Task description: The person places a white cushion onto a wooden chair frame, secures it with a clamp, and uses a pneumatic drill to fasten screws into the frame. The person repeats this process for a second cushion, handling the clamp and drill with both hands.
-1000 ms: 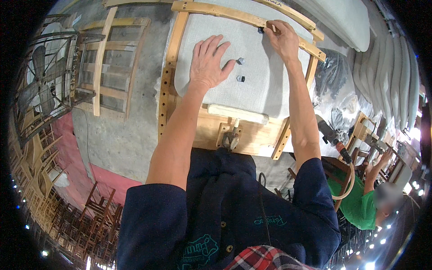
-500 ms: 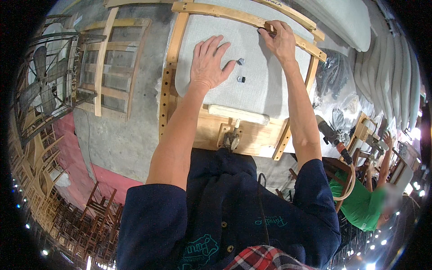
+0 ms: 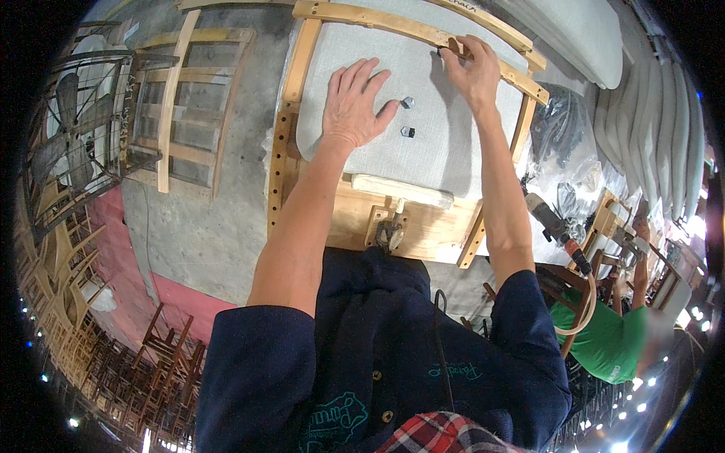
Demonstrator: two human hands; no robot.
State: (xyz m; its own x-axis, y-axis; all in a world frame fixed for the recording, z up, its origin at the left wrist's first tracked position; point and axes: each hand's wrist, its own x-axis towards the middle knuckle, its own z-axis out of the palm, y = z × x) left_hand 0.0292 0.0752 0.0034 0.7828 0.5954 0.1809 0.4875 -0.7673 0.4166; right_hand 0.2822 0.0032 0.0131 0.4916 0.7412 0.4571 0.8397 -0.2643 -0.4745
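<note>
A grey fabric-covered panel (image 3: pixel 438 151) lies inside a wooden frame (image 3: pixel 370 16) on the bench. My left hand (image 3: pixel 350 106) rests on the panel, palm down with fingers spread and nothing in it. To the right of its thumb lie two small pieces, a shiny metallic one (image 3: pixel 408 102) and a dark one with a pale end (image 3: pixel 408 132). At the frame's far rail my right hand (image 3: pixel 473 72) has its fingers bent together in a pinch. Something small and dark shows by those fingertips; its kind cannot be made out.
A padded bar (image 3: pixel 402 191) on a metal toggle clamp (image 3: pixel 388 232) presses the panel's near edge. On the right are a power tool with a hose (image 3: pixel 549 219), clear plastic wrap (image 3: pixel 555 128), stacked grey cushions (image 3: pixel 649 128) and a person in green (image 3: pixel 604 340). Wooden slats (image 3: pixel 170 106) stand left.
My right hand's fingers have shifted slightly at the far rail. My left hand stays spread on the panel, and the two small pieces have not moved on it.
</note>
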